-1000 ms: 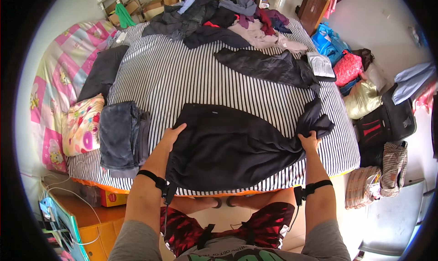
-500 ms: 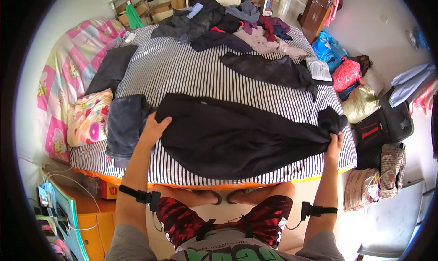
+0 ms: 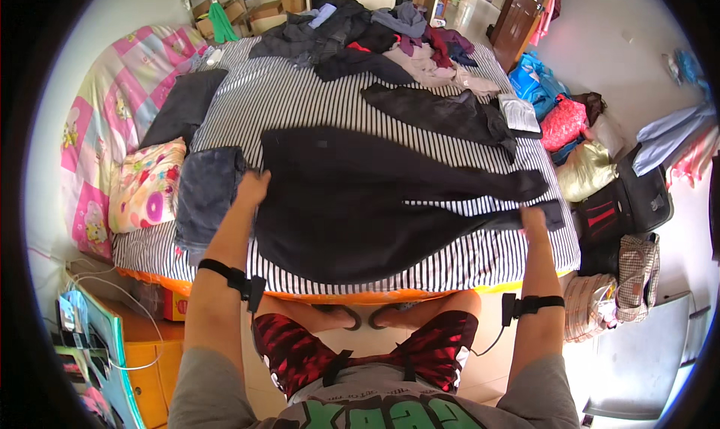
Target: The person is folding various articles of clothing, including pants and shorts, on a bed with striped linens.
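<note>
A pair of black trousers (image 3: 337,204) lies across the near part of the striped bed, waist to the left and both legs to the right. My left hand (image 3: 253,189) pinches the waist edge at the left. At the right, my right hand (image 3: 533,222) is closed on the end of the near leg, slightly blurred by motion. The far leg's end (image 3: 531,183) lies apart from it, with a strip of bedsheet showing between the legs. Beside my left hand is a folded dark blue garment (image 3: 210,193).
Heaped clothes (image 3: 337,39) cover the far end of the bed. Dark garments (image 3: 439,114) lie behind the trousers. A patterned pillow (image 3: 150,185) and a dark folded cloth (image 3: 184,106) sit at the left. Bags (image 3: 589,170) crowd the right side.
The trousers have been spread wider, their waist edge moving farther away. The legs, earlier together with a bunched end, now lie apart. Both my hands have shifted slightly away from me.
</note>
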The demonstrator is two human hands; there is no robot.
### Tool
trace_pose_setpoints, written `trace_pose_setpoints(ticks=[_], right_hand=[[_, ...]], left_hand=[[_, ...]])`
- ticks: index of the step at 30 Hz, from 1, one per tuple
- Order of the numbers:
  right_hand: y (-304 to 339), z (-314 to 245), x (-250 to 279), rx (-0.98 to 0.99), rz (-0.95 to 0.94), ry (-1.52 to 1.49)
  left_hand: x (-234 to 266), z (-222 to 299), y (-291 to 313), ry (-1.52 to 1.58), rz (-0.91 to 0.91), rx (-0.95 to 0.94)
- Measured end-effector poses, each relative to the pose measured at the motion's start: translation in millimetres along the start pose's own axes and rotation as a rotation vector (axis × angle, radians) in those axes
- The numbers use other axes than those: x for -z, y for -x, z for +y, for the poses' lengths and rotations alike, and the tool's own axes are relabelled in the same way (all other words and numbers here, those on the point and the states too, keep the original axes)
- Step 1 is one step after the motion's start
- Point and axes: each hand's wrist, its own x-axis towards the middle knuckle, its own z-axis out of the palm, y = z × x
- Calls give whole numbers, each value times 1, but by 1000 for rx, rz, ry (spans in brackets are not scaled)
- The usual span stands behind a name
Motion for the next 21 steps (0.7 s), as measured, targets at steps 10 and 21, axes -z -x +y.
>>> trace_pose_setpoints(ticks=[10, 21], right_hand=[[65, 64, -49, -383, -162, -637], [69, 48, -73, -234, -267, -787]], left_hand=[[-83, -116, 83, -130, -278, 113], [-13, -82, 118, 593, -286, -57]])
